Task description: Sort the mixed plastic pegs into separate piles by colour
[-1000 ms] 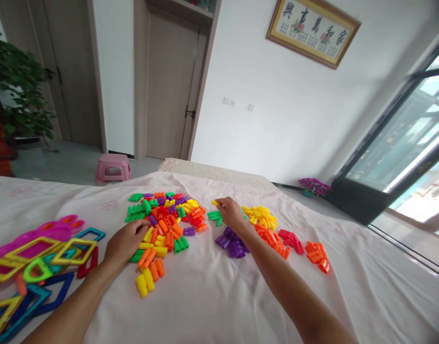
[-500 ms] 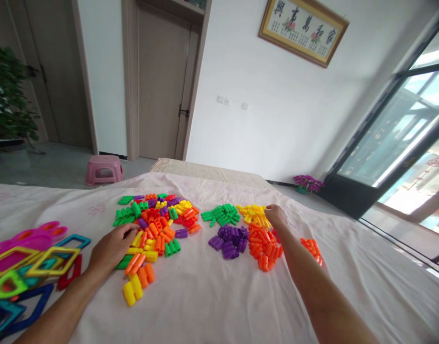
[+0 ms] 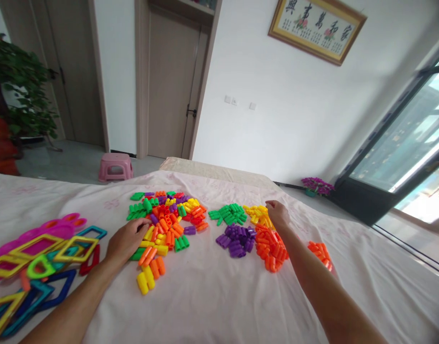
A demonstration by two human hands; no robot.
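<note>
My left hand (image 3: pixel 128 239) rests at the left edge of a mixed pile of plastic toy building pieces (image 3: pixel 165 224) in orange, yellow, green, purple and red. Its fingers are curled, and whatever they grip is hidden. Over to the right, my right hand (image 3: pixel 278 215) is closed at the right edge of a group of yellow pieces (image 3: pixel 258 214); I cannot make out anything in its fingers. Beside that group lie green pieces (image 3: pixel 228 213), purple pieces (image 3: pixel 237 239) and orange pieces (image 3: pixel 270 248). My right forearm passes between these and another orange-red group (image 3: pixel 320 254).
Magnetic-tile-like frames (image 3: pixel 76 248) and a pink toy part (image 3: pixel 50 231) lie at the left on the pale cloth (image 3: pixel 219 301). A pink stool (image 3: pixel 115 166), a leafy plant (image 3: pixel 22 91) and purple flowers (image 3: pixel 317 185) stand beyond the covered surface.
The view has swung slightly to the left, so everything sits further right in the picture. Both hands stay at about the same places beside their piles.
</note>
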